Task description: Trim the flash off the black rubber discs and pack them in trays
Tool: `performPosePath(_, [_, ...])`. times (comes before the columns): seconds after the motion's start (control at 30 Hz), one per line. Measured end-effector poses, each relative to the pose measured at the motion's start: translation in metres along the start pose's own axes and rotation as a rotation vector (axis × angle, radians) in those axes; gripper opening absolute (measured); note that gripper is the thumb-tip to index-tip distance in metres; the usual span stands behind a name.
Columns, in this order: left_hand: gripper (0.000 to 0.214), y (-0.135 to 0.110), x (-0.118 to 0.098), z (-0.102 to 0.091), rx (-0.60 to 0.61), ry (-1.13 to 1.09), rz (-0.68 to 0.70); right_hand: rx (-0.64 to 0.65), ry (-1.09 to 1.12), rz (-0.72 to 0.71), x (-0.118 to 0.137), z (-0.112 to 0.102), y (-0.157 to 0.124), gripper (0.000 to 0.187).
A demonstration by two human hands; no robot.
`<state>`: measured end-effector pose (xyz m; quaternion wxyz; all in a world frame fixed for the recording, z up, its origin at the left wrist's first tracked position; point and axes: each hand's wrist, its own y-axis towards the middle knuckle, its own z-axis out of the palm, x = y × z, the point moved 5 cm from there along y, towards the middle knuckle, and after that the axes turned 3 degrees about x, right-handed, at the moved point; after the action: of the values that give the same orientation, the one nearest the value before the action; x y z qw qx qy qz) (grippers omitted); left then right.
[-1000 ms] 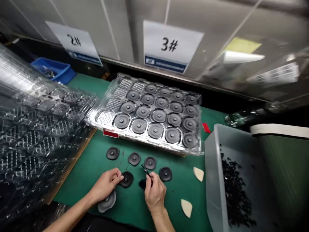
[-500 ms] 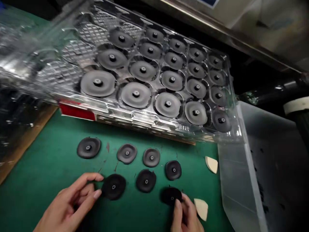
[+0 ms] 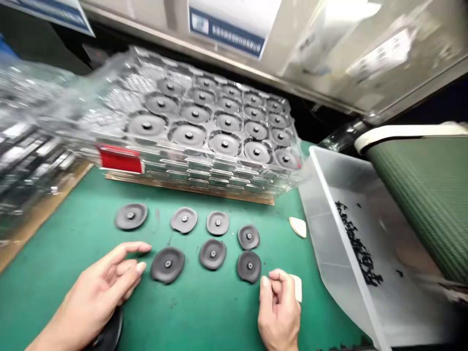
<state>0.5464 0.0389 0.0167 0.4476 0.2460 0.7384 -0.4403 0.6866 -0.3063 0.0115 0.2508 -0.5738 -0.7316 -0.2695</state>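
Observation:
My left hand (image 3: pixel 97 290) hovers over the green table, thumb and index finger apart with nothing between them. Just right of its fingertips lies a black rounded disc (image 3: pixel 167 264) with a small raised hub. Part of another black disc (image 3: pixel 114 327) shows beneath the left wrist, mostly hidden. My right hand (image 3: pixel 280 307) has its fingers curled in, thumb tip close to the index finger, no object visible between them. A black disc (image 3: pixel 249 266) lies flat just left of it. An off-white wedge-shaped pad (image 3: pixel 298 288) is partly covered by that hand. Several more discs (image 3: pixel 217 223) lie in rough rows.
Stacked clear plastic trays (image 3: pixel 204 163) full of black discs stand at the back on cardboard. A red tag (image 3: pixel 120 159) marks their front. Right, a translucent bin (image 3: pixel 329 234) holds small black pieces, beside a green conveyor belt (image 3: pixel 420 195). Another off-white pad (image 3: pixel 298 227) lies near the bin.
My right hand has let go of the disc, which now lies flat on the table. My left fingers have drawn slightly away from their disc. The camera view has shifted, showing more of the bin.

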Motion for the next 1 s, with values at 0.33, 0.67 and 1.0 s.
performPosePath(0.33, [0.038, -0.057, -0.012, 0.012, -0.406, -0.112, 0.269, 0.042, 0.25, -0.36, 0.081, -0.011, -0.05, 0.053])
performPosePath(0.67, [0.047, -0.214, -0.002, 0.057, -0.351, -0.197, 0.304, 0.408, 0.534, -0.202, 0.131, -0.012, -0.204, 0.053])
performPosePath(1.0, [0.06, -0.235, -0.006, 0.123, 0.211, -0.268, 0.327, 0.401, 0.68, 0.239, 0.078, -0.02, -0.181, 0.081])
